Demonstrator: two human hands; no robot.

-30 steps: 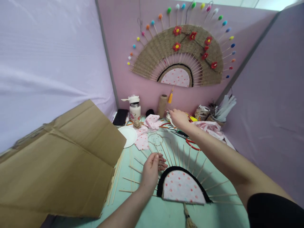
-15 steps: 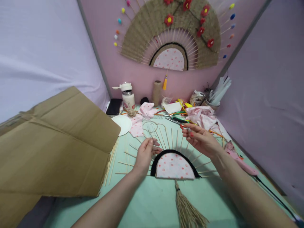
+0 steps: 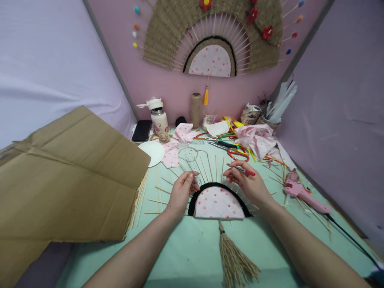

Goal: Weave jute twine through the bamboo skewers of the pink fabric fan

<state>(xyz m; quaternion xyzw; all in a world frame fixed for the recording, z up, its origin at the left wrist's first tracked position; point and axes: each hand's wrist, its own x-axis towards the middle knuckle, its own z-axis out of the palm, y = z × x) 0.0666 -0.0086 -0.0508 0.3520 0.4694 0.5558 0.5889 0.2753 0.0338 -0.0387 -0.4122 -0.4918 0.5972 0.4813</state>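
A half-round fan base, covered in pink dotted fabric with a black rim, lies on the table. Thin wooden sticks radiate from it, and a twine tassel hangs off its straight edge. My left hand is closed at the rim's upper left, its fingers pinched on what looks like a clear ruler; the grip is partly hidden. Above the rim's right side, my right hand holds a pen with a red end, its dark tip pointing left.
A large cardboard sheet rises at left beside loose sticks. Scissors, pink fabric, a bottle and a phone lie at the back. A pink glue gun with a cord rests right. A finished fan hangs on the wall.
My right hand has moved down and closer to the fan base, and the red-ended pen now shows plainly in it. My left hand stays near the rim. The view has tilted slightly down.
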